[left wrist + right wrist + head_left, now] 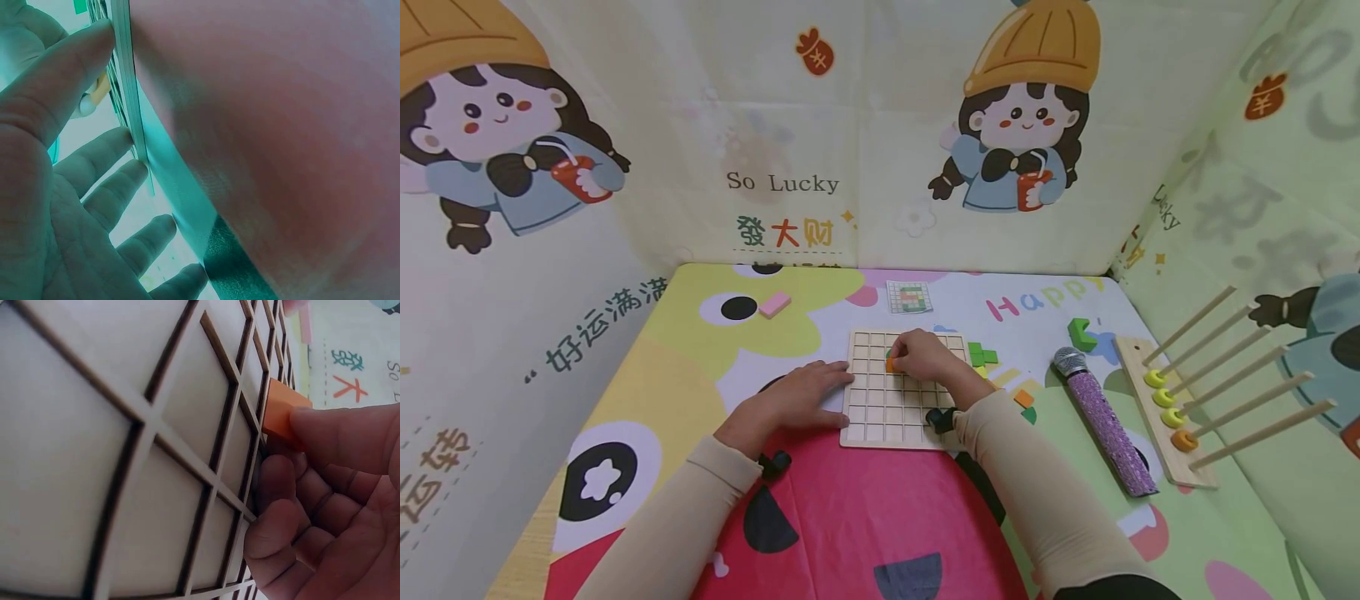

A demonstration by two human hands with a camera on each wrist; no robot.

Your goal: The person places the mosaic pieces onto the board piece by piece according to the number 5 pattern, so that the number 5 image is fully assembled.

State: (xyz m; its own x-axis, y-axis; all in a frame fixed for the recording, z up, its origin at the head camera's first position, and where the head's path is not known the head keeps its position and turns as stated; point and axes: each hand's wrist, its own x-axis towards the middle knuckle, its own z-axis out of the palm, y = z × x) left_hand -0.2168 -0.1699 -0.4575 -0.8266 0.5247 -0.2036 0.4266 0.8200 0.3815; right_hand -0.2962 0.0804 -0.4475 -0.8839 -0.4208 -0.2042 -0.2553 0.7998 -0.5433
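A pale wooden grid board (880, 419) with raised dividing strips lies on the printed tablecloth. My right hand (928, 357) pinches a small orange block (282, 411) between thumb and fingers, at the upper middle part of the grid. In the right wrist view the block is right at the dividers, partly covered by the thumb. My left hand (801, 395) lies at the board's left side, its fingers extended. The left wrist view shows the thumb (75, 75) and fingertips at the board's edge (128, 81).
Right of the board lie green blocks (981, 354), an orange piece (1024, 398) and a dark green one (1029, 414). Farther right are a purple glitter microphone (1108, 429), a green C-shaped block (1081, 334) and a peg stand (1176, 454). A pattern card (909, 297) and pink block (775, 304) lie behind.
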